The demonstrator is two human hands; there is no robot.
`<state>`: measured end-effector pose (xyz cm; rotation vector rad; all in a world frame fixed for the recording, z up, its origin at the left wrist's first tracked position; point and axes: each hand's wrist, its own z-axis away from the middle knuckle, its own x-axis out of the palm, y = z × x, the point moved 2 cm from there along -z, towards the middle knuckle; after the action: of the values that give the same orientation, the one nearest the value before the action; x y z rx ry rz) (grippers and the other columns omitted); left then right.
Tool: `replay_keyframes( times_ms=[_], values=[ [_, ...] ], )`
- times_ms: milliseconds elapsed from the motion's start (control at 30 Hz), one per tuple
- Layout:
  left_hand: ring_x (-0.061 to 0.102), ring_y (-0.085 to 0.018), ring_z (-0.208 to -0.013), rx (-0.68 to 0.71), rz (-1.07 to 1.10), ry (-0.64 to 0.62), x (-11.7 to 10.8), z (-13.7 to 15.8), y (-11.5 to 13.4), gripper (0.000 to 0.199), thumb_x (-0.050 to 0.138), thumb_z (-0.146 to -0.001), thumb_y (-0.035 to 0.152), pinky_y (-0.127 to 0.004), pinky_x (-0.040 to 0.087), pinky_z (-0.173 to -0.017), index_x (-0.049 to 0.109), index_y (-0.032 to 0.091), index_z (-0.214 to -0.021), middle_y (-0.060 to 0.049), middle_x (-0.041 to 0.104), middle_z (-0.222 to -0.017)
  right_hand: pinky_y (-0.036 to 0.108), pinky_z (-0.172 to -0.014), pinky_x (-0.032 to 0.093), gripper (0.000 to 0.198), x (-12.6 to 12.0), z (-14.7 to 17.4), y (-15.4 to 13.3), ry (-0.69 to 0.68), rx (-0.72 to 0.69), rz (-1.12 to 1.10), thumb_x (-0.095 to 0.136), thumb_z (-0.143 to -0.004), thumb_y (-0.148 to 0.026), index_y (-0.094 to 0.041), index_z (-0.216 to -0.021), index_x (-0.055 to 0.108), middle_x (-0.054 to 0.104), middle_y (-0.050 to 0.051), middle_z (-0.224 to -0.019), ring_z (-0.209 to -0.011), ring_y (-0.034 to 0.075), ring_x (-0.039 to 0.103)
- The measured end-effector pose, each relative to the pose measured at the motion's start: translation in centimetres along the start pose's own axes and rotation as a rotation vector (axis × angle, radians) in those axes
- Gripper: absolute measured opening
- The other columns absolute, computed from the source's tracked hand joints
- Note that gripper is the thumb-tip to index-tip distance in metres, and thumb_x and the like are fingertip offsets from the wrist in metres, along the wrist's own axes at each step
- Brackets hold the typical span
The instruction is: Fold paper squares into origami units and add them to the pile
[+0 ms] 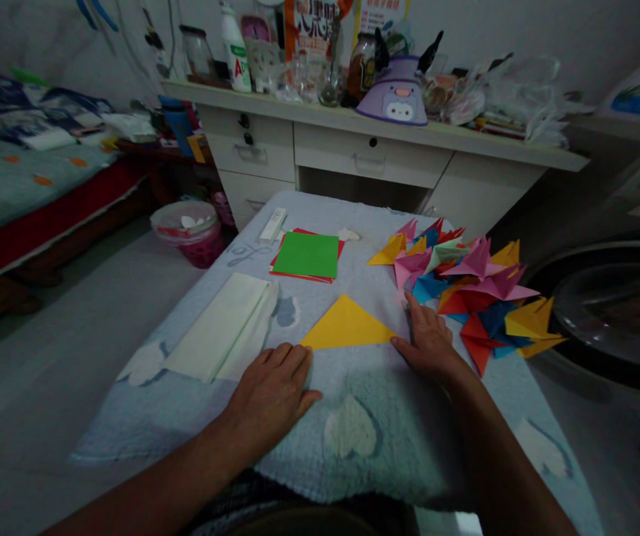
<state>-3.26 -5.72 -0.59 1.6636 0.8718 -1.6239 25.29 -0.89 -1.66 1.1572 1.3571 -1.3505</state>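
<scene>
the yellow paper (347, 327) lies as a triangle on the patterned cloth (409, 424), its peak at 12 o'clock and its long edge toward the person. at 8 o'clock the left hand (272, 385) rests with fingers close together at the left corner, thumb held apart; at 3 o'clock the right hand (430, 341) has its thumb at the right corner, fingers slightly apart. neither appears to pinch. the soft cloth could give under pressure and leave a crease blunt, and uneven pressing at the corners could skew the layers. the folded paper pieces (476, 260) at 2 o'clock lie near the right hand, so a wide sweep might scatter some. the square sheets (306, 255) sit apart at 11 o'clock.
</scene>
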Motion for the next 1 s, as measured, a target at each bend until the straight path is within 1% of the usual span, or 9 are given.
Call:
replay_keyframes(
  times_ms=[267,433,533,633,733,800,867,933,1000],
  values=[
    [0.055,-0.027,-0.099,-0.031,-0.024,-0.009,-0.2,0.5,-0.3,0.033,0.061,-0.088,0.039,-0.041,0.046,-0.082,0.065,0.014,-0.109,-0.012,0.063,-0.110,0.048,-0.086,0.039,0.086,-0.7,-0.1,0.7,-0.062,0.002,-0.027,0.059,-0.082,-0.031,-0.027,-0.154,0.012,0.048,0.017,-0.132,-0.109,0.035,0.049],
    [0.056,-0.028,-0.097,-0.037,-0.027,-0.021,-0.7,0.5,-0.2,0.031,0.061,-0.088,0.036,-0.041,0.045,-0.081,0.065,0.014,-0.109,-0.012,0.064,-0.107,0.044,-0.083,0.039,0.085,-0.5,-0.2,1.2,-0.013,-0.049,-0.024,0.061,-0.080,-0.027,-0.026,-0.153,0.017,0.052,0.016,-0.125,-0.101,0.031,0.051],
    [0.057,-0.028,-0.097,-0.054,-0.017,-0.037,-1.0,0.3,-0.3,0.029,0.061,-0.088,0.036,-0.041,0.045,-0.082,0.065,0.014,-0.107,-0.011,0.064,-0.104,0.044,-0.084,0.039,0.086,-0.2,-0.2,1.4,-0.006,-0.061,-0.024,0.061,-0.079,-0.025,-0.027,-0.153,0.017,0.052,0.015,-0.127,-0.102,0.031,0.051],
    [0.057,-0.027,-0.096,-0.064,0.023,-0.052,-1.3,0.2,-0.9,0.024,0.060,-0.088,0.034,-0.042,0.046,-0.084,0.066,0.016,-0.103,-0.010,0.064,-0.101,0.045,-0.086,0.040,0.084,-0.2,-0.2,1.7,0.001,-0.035,-0.046,0.058,-0.079,-0.024,-0.023,-0.153,0.018,0.052,0.016,-0.129,-0.106,0.032,0.051],
    [0.058,-0.025,-0.093,-0.057,0.108,-0.042,-2.0,0.1,-1.7,0.019,0.057,-0.089,0.031,-0.042,0.047,-0.085,0.066,0.017,-0.100,-0.008,0.064,-0.097,0.046,-0.091,0.040,0.074,-0.5,-0.3,1.6,0.061,-0.023,-0.140,0.050,-0.077,-0.018,-0.017,-0.148,0.028,0.056,0.015,-0.124,-0.109,0.031,0.051],
    [0.058,-0.024,-0.095,-0.049,0.190,0.004,-2.4,-0.2,-2.0,0.020,0.054,-0.091,0.028,-0.041,0.048,-0.087,0.065,0.018,-0.104,-0.008,0.063,-0.100,0.045,-0.093,0.040,0.061,-0.7,-0.4,1.1,0.116,-0.076,-0.223,0.047,-0.078,-0.017,-0.016,-0.139,0.040,0.057,0.014,-0.121,-0.111,0.030,0.050],
    [0.057,-0.023,-0.102,-0.036,0.290,0.075,-2.7,-0.7,-2.1,0.024,0.052,-0.091,0.026,-0.040,0.048,-0.092,0.060,0.019,-0.113,-0.009,0.061,-0.110,0.045,-0.094,0.040,0.048,-0.8,-0.3,0.3,0.150,-0.154,-0.275,0.047,-0.081,-0.022,-0.017,-0.128,0.050,0.057,0.014,-0.120,-0.112,0.029,0.049],
    [0.055,-0.023,-0.112,-0.016,0.402,0.137,-2.7,-1.7,-1.9,0.033,0.053,-0.090,0.026,-0.040,0.045,-0.099,0.054,0.019,-0.122,-0.009,0.057,-0.121,0.047,-0.094,0.039,0.041,-0.6,-0.2,-0.4,0.154,-0.199,-0.287,0.048,-0.083,-0.027,-0.016,-0.122,0.054,0.056,0.014,-0.118,-0.111,0.030,0.048],
    [0.054,-0.022,-0.115,-0.020,0.512,0.153,-2.3,-3.0,-1.6,0.044,0.054,-0.088,0.023,-0.038,0.047,-0.098,0.045,0.018,-0.131,-0.010,0.051,-0.132,0.047,-0.095,0.039,0.040,-0.4,-0.1,-1.0,0.136,-0.229,-0.293,0.048,-0.084,-0.029,-0.017,-0.121,0.055,0.055,0.014,-0.118,-0.112,0.030,0.047]
  ],
)
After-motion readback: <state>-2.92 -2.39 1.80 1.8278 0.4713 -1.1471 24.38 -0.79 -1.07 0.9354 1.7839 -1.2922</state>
